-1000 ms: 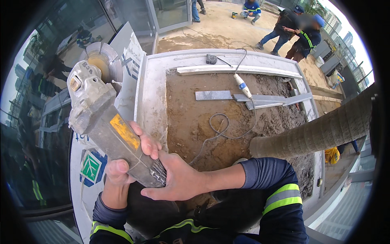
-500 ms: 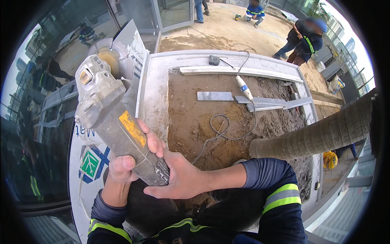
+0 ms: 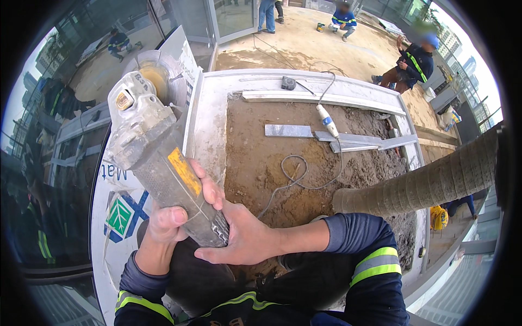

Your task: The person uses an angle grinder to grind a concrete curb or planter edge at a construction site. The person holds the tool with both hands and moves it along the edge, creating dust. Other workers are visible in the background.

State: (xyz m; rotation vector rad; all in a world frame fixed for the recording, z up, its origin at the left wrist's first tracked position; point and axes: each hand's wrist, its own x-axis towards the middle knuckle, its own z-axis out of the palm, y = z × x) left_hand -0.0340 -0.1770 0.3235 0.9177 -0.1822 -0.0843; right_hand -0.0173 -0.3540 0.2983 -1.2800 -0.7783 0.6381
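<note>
An angle grinder point(image 3: 157, 146), dusty grey with a yellow label, is held up in front of me at the left, its head and disc point(image 3: 156, 79) pointing away. My right hand point(image 3: 239, 233) wraps round the rear of its body, thumb below and fingers over the far side. From the left, my left hand point(image 3: 168, 224) grips the same body, thumb on its near side; most of its fingers are hidden behind the tool. The disc is beside the edge of an upright pale board point(image 3: 182, 68), and whether they touch I cannot tell.
A white-rimmed bed point(image 3: 209, 130) of soil holds grey strips point(image 3: 288, 130), a cable connector point(image 3: 327, 120) and a looped cord. A tape measure point(image 3: 288, 83) lies on the far rim. A palm trunk point(image 3: 418, 185) leans in at right. Glass panels point(image 3: 43, 179) stand left. Co-workers point(image 3: 410, 65) are beyond.
The grinder has shifted slightly down and to the right, with both hands still round it. At the far right, the co-worker has turned and raised a hand.
</note>
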